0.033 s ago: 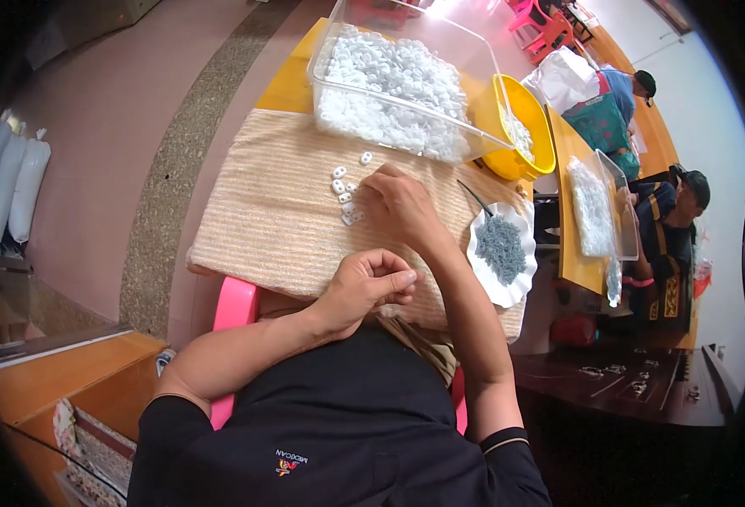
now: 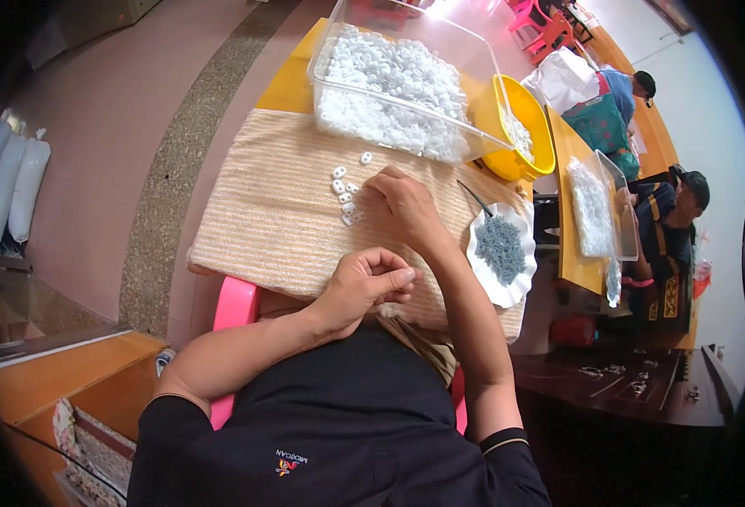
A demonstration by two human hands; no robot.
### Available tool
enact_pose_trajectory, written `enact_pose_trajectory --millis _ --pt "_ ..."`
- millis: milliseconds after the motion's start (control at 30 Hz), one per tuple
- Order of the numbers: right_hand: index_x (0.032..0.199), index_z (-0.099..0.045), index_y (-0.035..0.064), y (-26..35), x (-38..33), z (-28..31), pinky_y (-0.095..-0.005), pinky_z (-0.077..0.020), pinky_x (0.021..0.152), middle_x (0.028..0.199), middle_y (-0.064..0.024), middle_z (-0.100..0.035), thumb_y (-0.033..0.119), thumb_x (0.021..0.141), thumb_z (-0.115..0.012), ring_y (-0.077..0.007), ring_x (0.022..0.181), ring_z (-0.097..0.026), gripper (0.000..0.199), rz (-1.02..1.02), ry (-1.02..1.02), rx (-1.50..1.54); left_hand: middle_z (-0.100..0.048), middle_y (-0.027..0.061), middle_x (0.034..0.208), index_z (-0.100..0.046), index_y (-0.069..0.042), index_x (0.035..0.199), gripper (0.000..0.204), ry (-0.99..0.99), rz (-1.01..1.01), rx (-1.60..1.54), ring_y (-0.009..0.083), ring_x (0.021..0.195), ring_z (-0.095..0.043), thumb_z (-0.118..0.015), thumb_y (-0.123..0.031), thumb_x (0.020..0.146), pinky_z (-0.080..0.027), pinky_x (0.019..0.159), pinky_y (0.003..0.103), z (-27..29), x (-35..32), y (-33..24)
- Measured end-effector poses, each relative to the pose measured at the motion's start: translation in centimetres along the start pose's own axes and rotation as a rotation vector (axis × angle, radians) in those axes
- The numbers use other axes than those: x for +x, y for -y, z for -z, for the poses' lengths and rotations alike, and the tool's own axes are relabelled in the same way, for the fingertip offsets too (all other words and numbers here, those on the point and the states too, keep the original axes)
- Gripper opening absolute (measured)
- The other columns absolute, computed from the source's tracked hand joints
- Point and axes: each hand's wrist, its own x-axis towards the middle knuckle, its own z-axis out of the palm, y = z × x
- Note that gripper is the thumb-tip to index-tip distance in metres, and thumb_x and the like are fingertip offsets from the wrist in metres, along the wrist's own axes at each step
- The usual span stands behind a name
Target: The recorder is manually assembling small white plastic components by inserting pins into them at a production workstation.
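Observation:
Several small white plastic pieces with dark holes (image 2: pixel 341 188) lie loosely grouped on a striped beige cloth (image 2: pixel 262 203). Just right of them is my right hand (image 2: pixel 404 203), back upward, its fingers curled down and its fingertips partly hidden. Closer to my body, my left hand (image 2: pixel 371 283) is raised over the cloth's near edge, thumb pressed against the fingers in a pinch; anything between them is too small to make out. Right of my right forearm, a white wavy-edged plate (image 2: pixel 520 286) holds a heap of small grey-blue parts (image 2: pixel 499 247). A thin dark stick (image 2: pixel 474 196) leans out of the heap.
A clear plastic bin (image 2: pixel 402 97) full of white pieces stands at the far side, beside a yellow basin (image 2: pixel 544 139). To the right, two people sit at other tables, one by a clear bin (image 2: pixel 630 211). Filled white sacks (image 2: pixel 27 190) stand far left.
My right hand has shifted very slightly, its fingers a little farther right. My left hand and the white pieces stay where they were.

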Motion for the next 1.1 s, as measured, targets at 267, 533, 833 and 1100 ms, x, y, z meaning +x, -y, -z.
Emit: enact_pose_trajectory --millis 267,533,833,1100 --pt "0.087 -0.064 -0.0027 1.5 -5.2 3.3 -0.0215 -0.0472 0.059 0.070 0.0000 -0.060 0.012 0.093 -0.063 -0.0059 0.067 -0.057 0.016 -0.313 0.052 0.833 -0.066 0.0064 0.095 -0.056 -0.003 0.105 0.017 -0.234 -0.201 -0.063 0.0128 0.081 -0.064 -0.064 -0.013 0.093 -0.056 0.074 0.028 0.6 0.3 -0.5" --pt "0.092 -0.064 -0.0021 1.8 -9.3 4.6 -0.0242 -0.0522 0.064 0.078 -0.0063 -0.067 0.019 0.093 -0.064 -0.0111 0.069 -0.064 0.021 -0.383 0.200 1.185 -0.067 0.0062 0.088 -0.060 -0.003 0.098 0.009 -0.099 -0.179 0.051 0.0140 0.080 -0.066 -0.062 -0.010 0.094 -0.057 0.075 0.028 0.1 0.2 0.3" --pt "0.095 -0.062 -0.0023 3.0 -11.3 1.7 -0.0235 -0.0539 0.063 0.081 -0.0057 -0.066 0.010 0.094 -0.062 -0.0114 0.069 -0.065 0.012 -0.451 -0.065 1.324 -0.067 0.0083 0.093 -0.061 0.000 0.107 0.015 -0.123 -0.141 0.032 0.0159 0.082 -0.067 -0.061 -0.004 0.093 -0.058 0.079 0.030 0.1 0.2 0.4" --pt "0.116 -0.061 -0.0020 4.4 -12.4 0.4 -0.0260 -0.0498 0.074 0.100 -0.0128 -0.061 -0.001 0.091 -0.060 -0.0207 0.091 -0.062 0.025 -0.069 -0.337 0.591 -0.066 0.0094 0.102 -0.060 -0.001 0.111 0.018 -0.143 -0.176 -0.039 0.0174 0.092 -0.066 -0.060 -0.002 0.092 -0.058 0.083 0.031 0.3 0.4 0.8"
